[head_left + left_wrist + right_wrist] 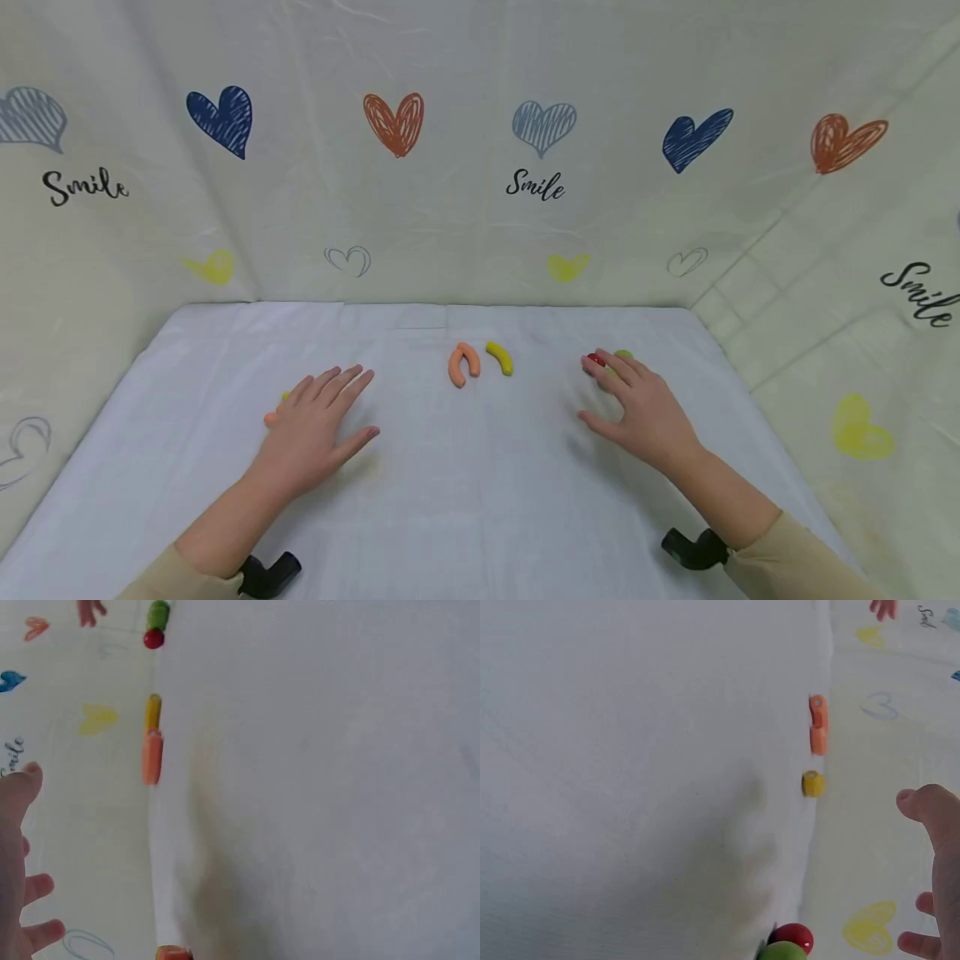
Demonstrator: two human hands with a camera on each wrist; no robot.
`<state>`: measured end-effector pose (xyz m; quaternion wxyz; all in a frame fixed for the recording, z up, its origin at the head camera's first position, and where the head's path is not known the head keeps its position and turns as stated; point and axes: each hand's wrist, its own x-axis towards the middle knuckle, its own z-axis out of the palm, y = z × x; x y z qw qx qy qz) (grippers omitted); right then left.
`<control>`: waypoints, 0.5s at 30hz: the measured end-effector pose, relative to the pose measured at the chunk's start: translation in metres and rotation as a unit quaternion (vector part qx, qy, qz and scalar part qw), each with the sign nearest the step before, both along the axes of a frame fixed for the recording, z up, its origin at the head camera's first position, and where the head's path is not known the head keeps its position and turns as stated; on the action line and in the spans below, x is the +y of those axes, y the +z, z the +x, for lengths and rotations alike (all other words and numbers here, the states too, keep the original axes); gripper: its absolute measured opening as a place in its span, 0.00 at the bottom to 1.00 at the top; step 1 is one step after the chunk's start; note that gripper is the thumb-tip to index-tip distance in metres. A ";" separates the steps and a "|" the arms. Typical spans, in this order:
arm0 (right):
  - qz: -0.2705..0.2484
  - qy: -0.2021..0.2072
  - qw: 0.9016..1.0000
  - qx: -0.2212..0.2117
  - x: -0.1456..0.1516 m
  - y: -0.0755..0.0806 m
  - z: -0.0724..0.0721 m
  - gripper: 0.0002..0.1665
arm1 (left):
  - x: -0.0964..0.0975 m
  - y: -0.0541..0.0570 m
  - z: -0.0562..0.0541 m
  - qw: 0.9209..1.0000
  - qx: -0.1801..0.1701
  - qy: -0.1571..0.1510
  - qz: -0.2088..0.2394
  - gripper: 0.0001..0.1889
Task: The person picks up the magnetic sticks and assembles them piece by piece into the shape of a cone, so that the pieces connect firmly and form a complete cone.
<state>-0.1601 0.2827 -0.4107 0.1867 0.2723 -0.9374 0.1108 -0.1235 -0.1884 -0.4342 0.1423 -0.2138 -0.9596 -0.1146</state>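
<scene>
My left hand (311, 442) hovers over the left of the white-covered table, fingers straight and thumb spread. Partly hidden behind it lie an orange piece (271, 419) and a bit of something yellow (285, 396). At the right, my right hand (647, 417) is held with fingers extended, holding nothing. A shiny red round piece (596, 359) and green pieces (624, 355) show around its fingers, partly covered. Between the hands, farther back, two curved orange-pink sausage-like pieces (455, 368) touch each other beside a small yellow toy banana (500, 358).
A white cloth (465, 500) covers the table. Behind and at the sides hangs a pale sheet (457, 208) printed with hearts and "Smile". Black wrist devices (272, 575) sit at both cuffs.
</scene>
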 end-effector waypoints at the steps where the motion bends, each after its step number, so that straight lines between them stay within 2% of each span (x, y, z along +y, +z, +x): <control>1: -0.004 -0.003 1.000 0.001 0.001 -0.001 -0.001 0.43 | 0.002 0.000 -0.001 1.000 -0.004 0.002 0.008 0.40; 4: -0.007 -0.022 1.000 -0.007 0.007 -0.005 -0.006 0.41 | 0.007 0.000 -0.006 0.999 -0.023 0.005 0.028 0.38; 10: -0.013 -0.083 0.995 -0.059 0.022 -0.012 -0.013 0.35 | 0.021 0.001 -0.021 0.996 -0.066 0.020 0.053 0.37; 15: -0.018 -0.107 0.991 -0.079 0.029 -0.015 -0.020 0.31 | 0.034 0.003 -0.034 0.991 -0.105 0.040 0.069 0.37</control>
